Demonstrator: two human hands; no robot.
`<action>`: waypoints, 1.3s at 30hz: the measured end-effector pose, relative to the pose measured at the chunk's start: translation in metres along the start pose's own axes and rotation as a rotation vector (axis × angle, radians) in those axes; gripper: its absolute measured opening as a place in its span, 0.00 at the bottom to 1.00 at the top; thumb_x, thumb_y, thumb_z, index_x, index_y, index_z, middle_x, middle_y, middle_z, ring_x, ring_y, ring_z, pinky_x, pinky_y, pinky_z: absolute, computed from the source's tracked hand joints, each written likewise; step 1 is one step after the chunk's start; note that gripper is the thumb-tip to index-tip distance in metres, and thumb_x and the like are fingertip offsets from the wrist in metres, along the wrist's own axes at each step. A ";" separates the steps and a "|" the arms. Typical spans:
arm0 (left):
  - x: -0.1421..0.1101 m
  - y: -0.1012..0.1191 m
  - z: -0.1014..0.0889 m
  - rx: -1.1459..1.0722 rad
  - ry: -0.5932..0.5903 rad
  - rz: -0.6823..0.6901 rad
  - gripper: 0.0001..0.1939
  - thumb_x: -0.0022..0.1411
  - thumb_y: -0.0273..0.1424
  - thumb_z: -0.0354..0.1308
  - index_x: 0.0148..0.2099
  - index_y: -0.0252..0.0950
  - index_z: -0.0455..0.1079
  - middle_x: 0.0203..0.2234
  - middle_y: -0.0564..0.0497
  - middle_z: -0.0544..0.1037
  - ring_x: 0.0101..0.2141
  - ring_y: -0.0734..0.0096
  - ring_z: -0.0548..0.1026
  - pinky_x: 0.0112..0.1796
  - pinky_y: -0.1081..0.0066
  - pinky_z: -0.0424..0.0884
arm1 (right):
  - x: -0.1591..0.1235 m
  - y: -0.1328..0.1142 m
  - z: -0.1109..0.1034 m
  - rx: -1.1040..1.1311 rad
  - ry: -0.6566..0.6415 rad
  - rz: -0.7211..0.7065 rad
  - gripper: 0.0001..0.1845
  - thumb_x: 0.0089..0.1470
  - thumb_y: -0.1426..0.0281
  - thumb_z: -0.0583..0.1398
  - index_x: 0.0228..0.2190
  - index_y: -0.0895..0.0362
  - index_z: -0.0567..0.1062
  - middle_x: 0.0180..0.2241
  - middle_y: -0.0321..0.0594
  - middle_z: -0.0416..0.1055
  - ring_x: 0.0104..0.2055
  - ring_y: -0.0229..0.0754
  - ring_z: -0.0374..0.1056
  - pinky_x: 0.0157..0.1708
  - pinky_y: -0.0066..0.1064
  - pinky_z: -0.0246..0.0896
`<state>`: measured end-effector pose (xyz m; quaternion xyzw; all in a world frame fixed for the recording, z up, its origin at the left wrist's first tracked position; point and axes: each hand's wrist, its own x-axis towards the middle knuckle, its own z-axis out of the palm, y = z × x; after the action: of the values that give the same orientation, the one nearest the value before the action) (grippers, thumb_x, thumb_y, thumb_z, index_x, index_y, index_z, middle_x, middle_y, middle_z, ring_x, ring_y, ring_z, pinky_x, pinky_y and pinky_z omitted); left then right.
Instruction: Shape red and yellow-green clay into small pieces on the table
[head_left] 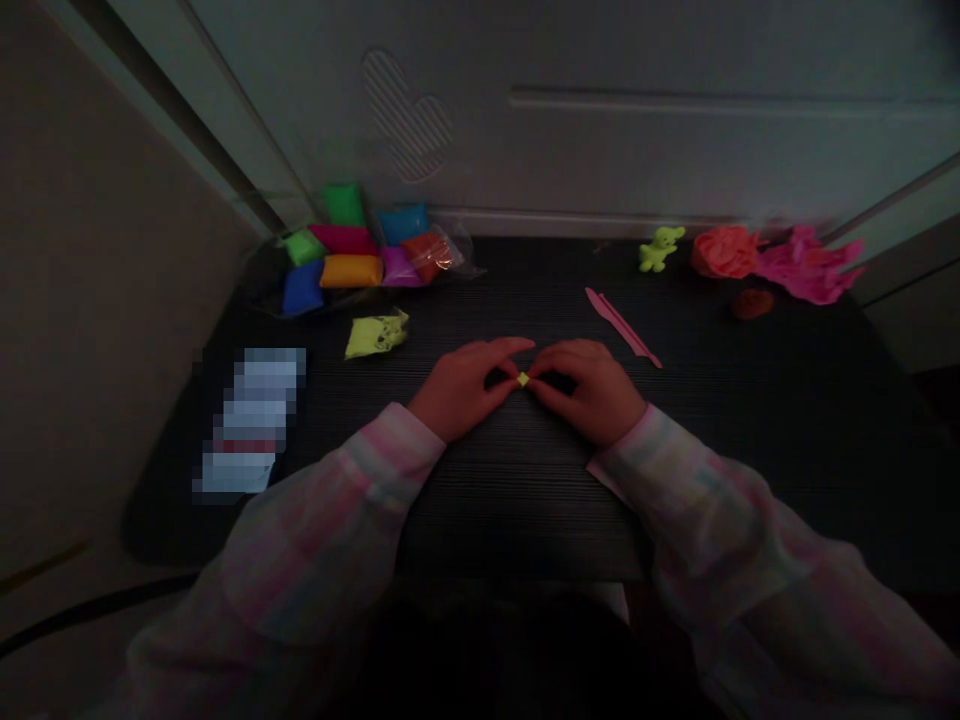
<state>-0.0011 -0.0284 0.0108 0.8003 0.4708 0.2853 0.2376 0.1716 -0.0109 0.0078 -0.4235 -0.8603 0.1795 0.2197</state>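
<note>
Legibility: no readable text, brand or number. Beyond and left of your left hand (469, 385), the yellow packet (367, 337) bears dark marks you cannot make out as lettering. Farther left of your grip, the lit screen (255, 415) is pixelated; its content is unreadable.

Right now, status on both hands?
Left hand, right hand: pinching small yellow piece between them. Pink tool beyond right, untouched. Yellow packet beyond left.

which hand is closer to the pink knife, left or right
Right. The right hand is close by, on the near side of the pink knife; the left hand is farther off, to its left.
</note>
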 end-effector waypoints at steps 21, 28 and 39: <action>0.000 -0.001 -0.001 -0.057 -0.009 -0.037 0.19 0.51 0.26 0.54 0.47 0.35 0.60 0.29 0.55 0.74 0.34 0.75 0.70 0.38 0.72 0.65 | -0.002 -0.006 0.005 -0.046 0.026 0.051 0.05 0.44 0.69 0.56 0.26 0.56 0.71 0.32 0.37 0.70 0.36 0.42 0.63 0.40 0.37 0.50; -0.001 -0.002 0.001 -0.008 0.034 -0.038 0.20 0.51 0.23 0.51 0.48 0.36 0.59 0.29 0.55 0.73 0.33 0.76 0.70 0.37 0.72 0.65 | -0.003 -0.004 0.001 -0.058 -0.004 0.040 0.07 0.43 0.65 0.58 0.26 0.55 0.71 0.31 0.37 0.70 0.36 0.44 0.63 0.39 0.39 0.50; -0.003 -0.001 0.001 0.009 0.005 0.006 0.24 0.50 0.27 0.53 0.51 0.36 0.56 0.30 0.54 0.71 0.34 0.75 0.69 0.37 0.72 0.64 | -0.001 0.002 -0.001 -0.026 -0.012 -0.042 0.08 0.47 0.69 0.55 0.32 0.54 0.71 0.35 0.39 0.69 0.40 0.43 0.63 0.41 0.39 0.50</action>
<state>-0.0020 -0.0303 0.0085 0.8022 0.4701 0.2857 0.2319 0.1741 -0.0103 0.0070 -0.4070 -0.8725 0.1663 0.2130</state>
